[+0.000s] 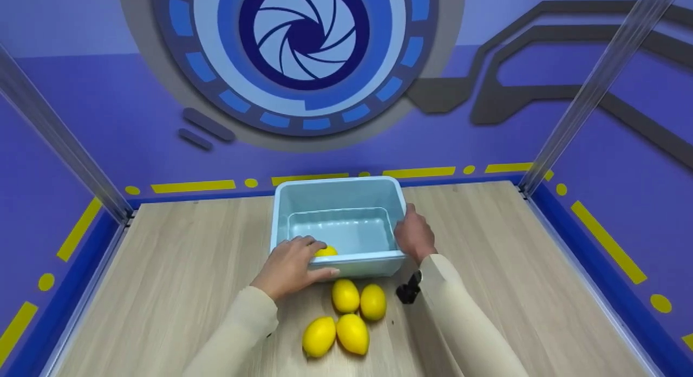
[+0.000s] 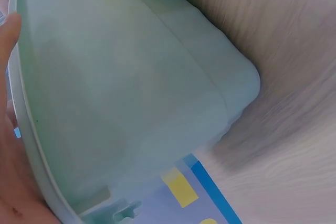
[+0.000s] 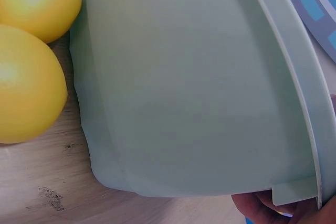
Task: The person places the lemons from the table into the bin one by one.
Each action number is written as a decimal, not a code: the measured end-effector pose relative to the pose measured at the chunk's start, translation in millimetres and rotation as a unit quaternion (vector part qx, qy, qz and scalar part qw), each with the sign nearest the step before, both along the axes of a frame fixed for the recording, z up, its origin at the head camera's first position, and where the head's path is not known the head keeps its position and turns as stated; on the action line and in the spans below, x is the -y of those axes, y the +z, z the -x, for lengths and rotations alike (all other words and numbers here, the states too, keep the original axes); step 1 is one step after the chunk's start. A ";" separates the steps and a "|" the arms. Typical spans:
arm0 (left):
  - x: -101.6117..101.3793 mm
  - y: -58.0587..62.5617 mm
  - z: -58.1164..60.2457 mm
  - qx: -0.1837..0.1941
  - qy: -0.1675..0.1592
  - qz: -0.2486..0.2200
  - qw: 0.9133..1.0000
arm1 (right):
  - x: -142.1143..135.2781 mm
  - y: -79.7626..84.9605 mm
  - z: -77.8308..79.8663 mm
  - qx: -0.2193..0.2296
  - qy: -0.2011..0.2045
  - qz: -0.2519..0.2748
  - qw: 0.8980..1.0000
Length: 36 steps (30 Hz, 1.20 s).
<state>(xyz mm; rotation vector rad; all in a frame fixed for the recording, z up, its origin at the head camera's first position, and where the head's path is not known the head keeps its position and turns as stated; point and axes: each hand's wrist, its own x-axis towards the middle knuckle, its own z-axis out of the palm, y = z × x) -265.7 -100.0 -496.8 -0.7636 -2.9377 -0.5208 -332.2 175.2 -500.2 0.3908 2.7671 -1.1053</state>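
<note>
**Bin (image 1: 357,255) gripped at both ends, long axis across the frame**

Just left of the lower centre, your left hand (image 1: 289,265) is clamped over the bin's near rim by its left corner, thumb along the outer face and fingers reaching inside. Right beside those fingers, behind the near wall, sits the inside lemon (image 1: 326,251); whether your fingertips touch it, you cannot tell from here.

The bin spans the middle of the frame, its mouth facing up toward you and its longer side running left to right. That is likely the relation to mind: your two grips lie near opposite ends of that long axis, and the inside lemon is much nearer your left hand.

Below the bin, between your forearms, four lemons lie on the table (image 1: 178,290): a lower-left lemon (image 1: 319,337), an upper-left lemon (image 1: 345,296), a lower-right lemon (image 1: 353,334) and an upper-right lemon (image 1: 373,302).

Right of centre, your right hand (image 1: 416,236) grips the bin's right rim, its fingers curled beneath the edge in the right wrist view.
</note>
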 end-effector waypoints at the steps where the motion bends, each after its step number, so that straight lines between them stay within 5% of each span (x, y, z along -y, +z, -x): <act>1: 0.3 0.4 -0.5 0.000 0.000 -0.001 1.000 | -0.2 -0.3 0.2 -0.002 0.002 -0.004 1.000; 36: -1.0 20.1 -22.8 -0.037 -0.025 0.021 0.999 | -1.4 1.2 1.0 0.017 0.005 0.001 1.000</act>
